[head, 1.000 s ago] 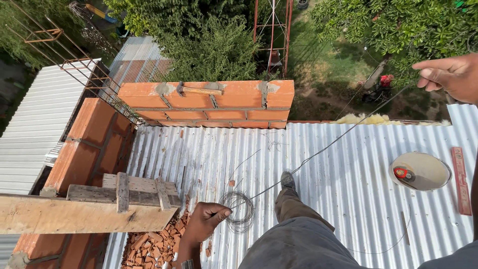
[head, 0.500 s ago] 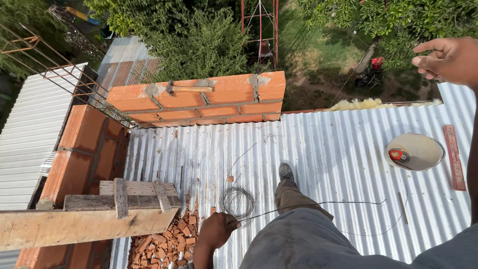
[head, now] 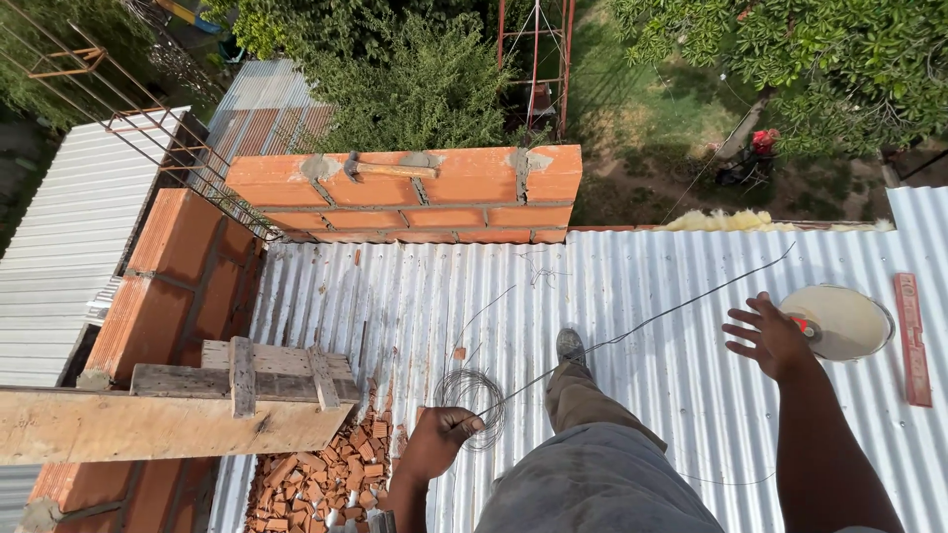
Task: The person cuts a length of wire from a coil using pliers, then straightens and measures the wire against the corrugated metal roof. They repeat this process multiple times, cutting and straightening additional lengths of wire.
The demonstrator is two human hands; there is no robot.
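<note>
Since half a second earlier the right hand (head: 770, 338) had dropped from high at the frame's edge to hover low over the corrugated roof (head: 415, 296), and the wire (head: 681, 311) that had sagged in a loose loop now ran nearly straight. That hand was spread wide, fingers splayed, holding nothing that could be seen — the wire passed just beyond its fingertips, and whether it touched them could not be told. The left hand (head: 439, 439) was closed around the wire's near end, just beside the wire coil (head: 471, 395) lying beyond its knuckles. From there the strand ran away past the outstretched shoe (head: 570, 345) toward the right hand, its free tip ending beyond that hand. Close to the right of that open hand sat a shallow pale dish (head: 837, 321) with a red object in it, and further right a red spirit level (head: 912, 338). The likely trouble, as judged: an unheld springy tip could whip back or snag on the shoe; the coil could tangle if pulled fast. A hammer (head: 390, 170) lay on the brick wall (head: 405, 192) well beyond the left hand — nothing guarded the roof's edge.
</note>
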